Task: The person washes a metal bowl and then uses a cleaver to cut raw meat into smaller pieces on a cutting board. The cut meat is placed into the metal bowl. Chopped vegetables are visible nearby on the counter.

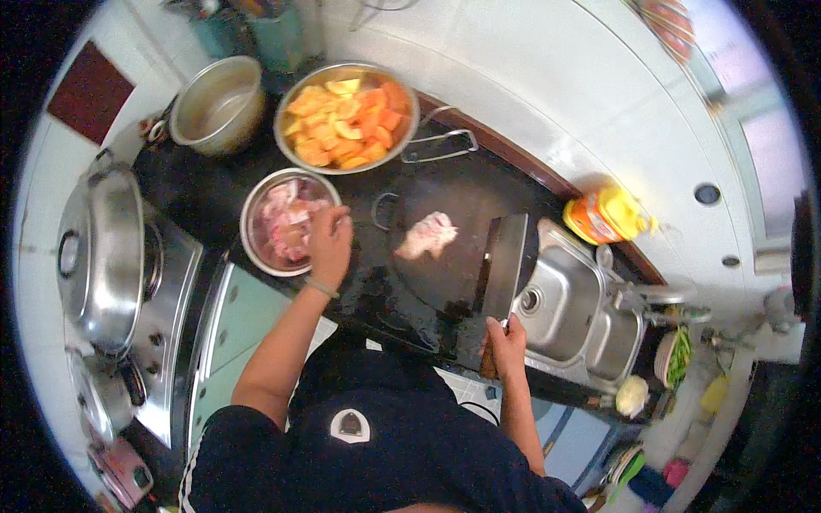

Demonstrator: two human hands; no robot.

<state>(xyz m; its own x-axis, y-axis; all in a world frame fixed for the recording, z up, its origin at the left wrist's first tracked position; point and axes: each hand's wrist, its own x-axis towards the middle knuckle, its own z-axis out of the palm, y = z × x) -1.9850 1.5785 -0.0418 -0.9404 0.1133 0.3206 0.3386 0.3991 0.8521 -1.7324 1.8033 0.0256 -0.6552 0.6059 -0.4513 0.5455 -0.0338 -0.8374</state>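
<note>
My left hand [332, 240] is at the right rim of a metal bowl of raw meat pieces [288, 221], its fingers over the meat; whether they pinch a piece cannot be seen. My right hand [505, 343] grips the handle of a cleaver [507, 263], its broad blade pointing away from me over the right side of a round dark cutting board [436, 288]. A chunk of raw meat [430, 235] lies on the board, between the bowl and the cleaver. Behind the meat bowl stands a larger metal bowl of cut orange pumpkin-like pieces [349, 128].
A double steel sink [558, 308] is at the right, with a yellow jug [606, 215] behind it. An empty-looking metal pot [218, 106] stands at the back left. A large lidded steel pot [109, 256] sits on the stove [173, 320] at the left.
</note>
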